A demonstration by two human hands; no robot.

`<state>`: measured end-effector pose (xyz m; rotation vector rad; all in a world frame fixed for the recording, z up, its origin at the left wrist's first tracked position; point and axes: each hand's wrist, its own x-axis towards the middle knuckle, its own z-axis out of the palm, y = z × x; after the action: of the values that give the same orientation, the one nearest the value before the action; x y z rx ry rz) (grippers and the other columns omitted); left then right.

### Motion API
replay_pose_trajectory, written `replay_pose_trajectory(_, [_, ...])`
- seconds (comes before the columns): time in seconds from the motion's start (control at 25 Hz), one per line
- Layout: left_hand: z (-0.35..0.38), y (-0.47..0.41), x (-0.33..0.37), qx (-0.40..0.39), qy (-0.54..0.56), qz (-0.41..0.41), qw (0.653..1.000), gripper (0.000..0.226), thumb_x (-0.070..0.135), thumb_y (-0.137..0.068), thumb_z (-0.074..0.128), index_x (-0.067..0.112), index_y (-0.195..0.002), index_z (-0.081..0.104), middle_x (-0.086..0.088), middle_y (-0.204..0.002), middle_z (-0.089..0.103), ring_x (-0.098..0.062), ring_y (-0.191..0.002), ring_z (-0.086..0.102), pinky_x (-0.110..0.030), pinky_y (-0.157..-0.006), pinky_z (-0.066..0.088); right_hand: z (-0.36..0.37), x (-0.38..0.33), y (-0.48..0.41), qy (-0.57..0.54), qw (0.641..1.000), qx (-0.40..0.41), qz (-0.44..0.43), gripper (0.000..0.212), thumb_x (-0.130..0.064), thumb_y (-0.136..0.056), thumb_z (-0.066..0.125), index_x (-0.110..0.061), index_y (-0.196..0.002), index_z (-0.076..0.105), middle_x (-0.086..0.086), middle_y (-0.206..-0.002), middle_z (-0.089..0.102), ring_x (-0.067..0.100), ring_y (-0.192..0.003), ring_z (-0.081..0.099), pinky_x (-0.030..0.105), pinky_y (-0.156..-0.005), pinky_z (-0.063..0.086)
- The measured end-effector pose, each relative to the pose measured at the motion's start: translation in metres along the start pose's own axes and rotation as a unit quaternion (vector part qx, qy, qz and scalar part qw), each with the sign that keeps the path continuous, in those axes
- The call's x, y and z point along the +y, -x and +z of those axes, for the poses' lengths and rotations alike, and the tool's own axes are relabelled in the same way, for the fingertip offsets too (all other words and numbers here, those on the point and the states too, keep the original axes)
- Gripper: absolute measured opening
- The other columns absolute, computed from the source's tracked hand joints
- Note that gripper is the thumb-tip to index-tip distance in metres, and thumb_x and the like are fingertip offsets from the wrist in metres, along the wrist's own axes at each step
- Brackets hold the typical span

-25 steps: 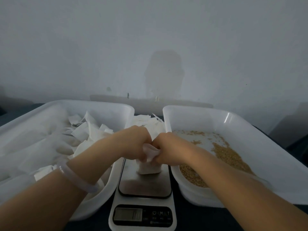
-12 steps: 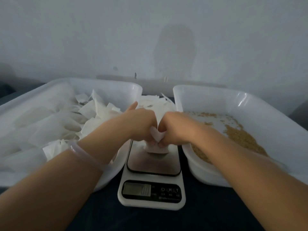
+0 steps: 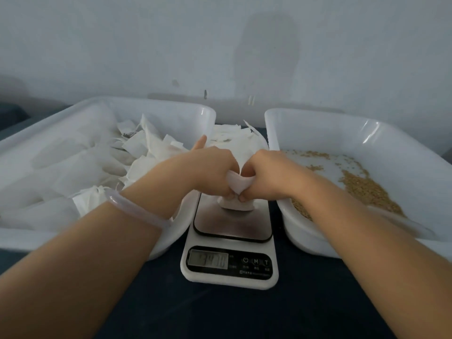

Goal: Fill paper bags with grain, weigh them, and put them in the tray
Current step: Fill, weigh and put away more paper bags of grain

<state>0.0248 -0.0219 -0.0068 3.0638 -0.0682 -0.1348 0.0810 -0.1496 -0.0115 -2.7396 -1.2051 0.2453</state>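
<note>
Head view: the left hand (image 3: pixel 215 172) and right hand (image 3: pixel 266 177) meet over the scale (image 3: pixel 232 223), each pinching the gathered top of a small white paper bag (image 3: pixel 236 184) whose base rests on the steel platform. The display shows digits too blurred to read. The left tray (image 3: pixel 203 113) holds a heap of white bags (image 3: pixel 146 148), suggesting much of the job is done. In the right tray (image 3: pixel 269 116) the grain (image 3: pixel 367 189) has thinned to a patch, with bare floor showing. This bag appears filled and at the weighing or closing stage; its move into the left tray remains, and more bags may follow.
</note>
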Motion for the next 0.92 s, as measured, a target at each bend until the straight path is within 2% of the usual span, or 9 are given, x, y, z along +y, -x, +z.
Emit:
replay_pose_trajectory(0.04, [0.0,0.002,-0.001,0.01,0.029,0.006,1.0,0.009,0.034,-0.077,0.065,0.036,-0.078,0.056,0.014,-0.08,0.058,-0.011,-0.092,0.05,-0.043,-0.115,0.0,0.0,0.002,0.002,-0.045,0.999,0.001,0.0,0.038,-0.05,-0.059,0.07,-0.03,-0.092,0.062,-0.011,-0.086,0.062,0.013,-0.087,0.058,0.024,-0.067,0.044])
replay_pose_trajectory(0.12, [-0.001,0.006,-0.005,0.016,0.08,0.006,0.997,0.027,0.035,-0.072,0.07,0.039,-0.096,0.057,0.015,-0.088,0.057,-0.01,-0.093,0.049,-0.038,-0.11,0.014,-0.003,0.007,0.003,-0.157,0.988,0.007,-0.006,0.063,-0.047,-0.055,0.072,-0.025,-0.111,0.054,-0.012,-0.104,0.059,0.009,-0.101,0.057,0.026,-0.082,0.047])
replay_pose_trajectory(0.2, [-0.004,0.011,-0.009,0.022,0.138,0.015,0.99,0.035,0.034,-0.068,0.074,0.037,-0.101,0.061,0.013,-0.092,0.059,-0.01,-0.09,0.053,-0.031,-0.093,0.036,-0.006,0.012,0.003,-0.216,0.976,-0.006,-0.017,0.069,-0.033,-0.059,0.079,-0.025,-0.121,0.049,-0.017,-0.107,0.057,0.003,-0.104,0.056,0.021,-0.081,0.046])
replay_pose_trajectory(0.28, [-0.006,0.014,-0.014,0.028,0.196,0.022,0.98,0.035,0.033,-0.065,0.077,0.035,-0.098,0.064,0.009,-0.099,0.064,-0.011,-0.092,0.059,-0.029,-0.086,0.046,-0.007,0.016,0.004,-0.234,0.972,-0.016,-0.026,0.072,-0.029,-0.059,0.081,-0.028,-0.124,0.048,-0.019,-0.106,0.058,0.001,-0.104,0.056,0.021,-0.081,0.046])
replay_pose_trajectory(0.4, [-0.006,0.016,-0.017,0.033,0.223,0.024,0.974,0.035,0.033,-0.063,0.079,0.033,-0.096,0.066,0.007,-0.099,0.067,-0.011,-0.093,0.063,-0.035,-0.091,0.049,-0.006,0.019,0.003,-0.261,0.965,-0.006,-0.02,0.074,-0.028,-0.06,0.081,-0.028,-0.127,0.049,-0.016,-0.108,0.061,0.001,-0.106,0.057,0.021,-0.083,0.044])
replay_pose_trajectory(0.56, [-0.005,0.014,-0.016,0.03,0.227,0.024,0.973,0.031,0.035,-0.062,0.079,0.037,-0.09,0.066,0.006,-0.097,0.068,-0.013,-0.091,0.063,-0.038,-0.089,0.05,-0.006,0.018,0.004,-0.254,0.967,-0.001,-0.025,0.07,-0.027,-0.062,0.081,-0.028,-0.126,0.051,-0.018,-0.106,0.06,0.002,-0.106,0.057,0.025,-0.087,0.046])
replay_pose_trajectory(0.92, [-0.003,0.014,-0.016,0.028,0.232,0.023,0.972,0.026,0.036,-0.062,0.079,0.041,-0.083,0.063,0.007,-0.093,0.066,-0.012,-0.089,0.062,-0.033,-0.083,0.049,-0.005,0.015,0.006,-0.257,0.966,0.005,-0.025,0.062,-0.023,-0.064,0.08,-0.03,-0.119,0.053,-0.021,-0.102,0.059,0.003,-0.105,0.058,0.024,-0.084,0.047])
